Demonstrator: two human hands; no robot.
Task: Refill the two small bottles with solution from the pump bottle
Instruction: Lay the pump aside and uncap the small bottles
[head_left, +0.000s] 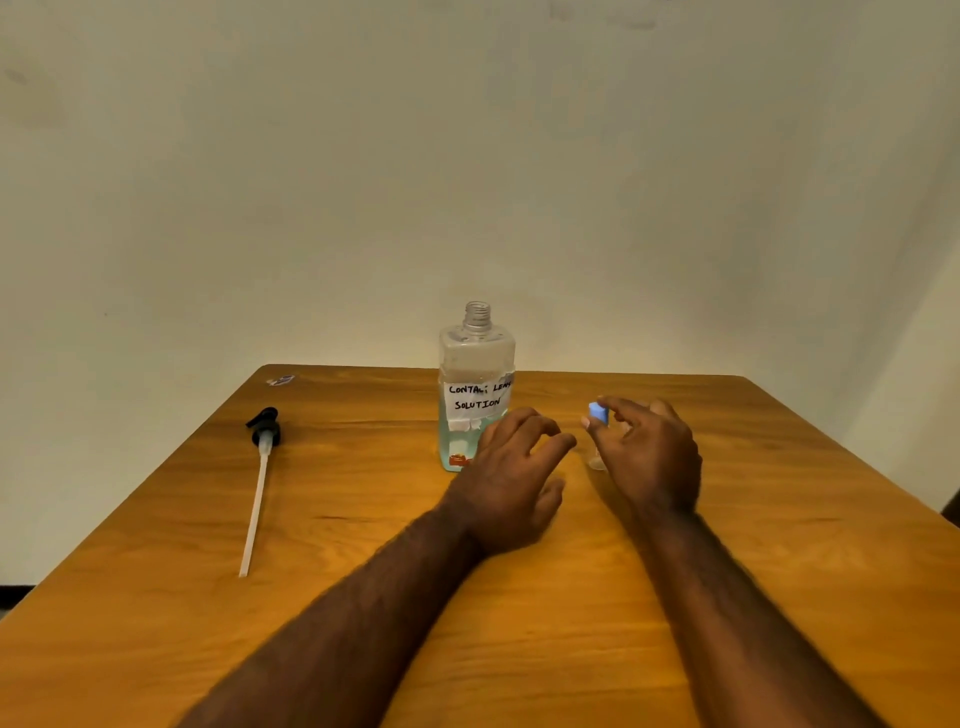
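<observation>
Right hand (649, 457) around cap (598, 413), left hand (511, 483) loose

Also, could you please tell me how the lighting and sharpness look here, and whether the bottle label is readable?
Head view: dim, warm light, soft focus; the wall darkens toward the corners; the label on the pump bottle reads, its right end curving away; the blue cap pinched by the right hand is blurred.
</observation>
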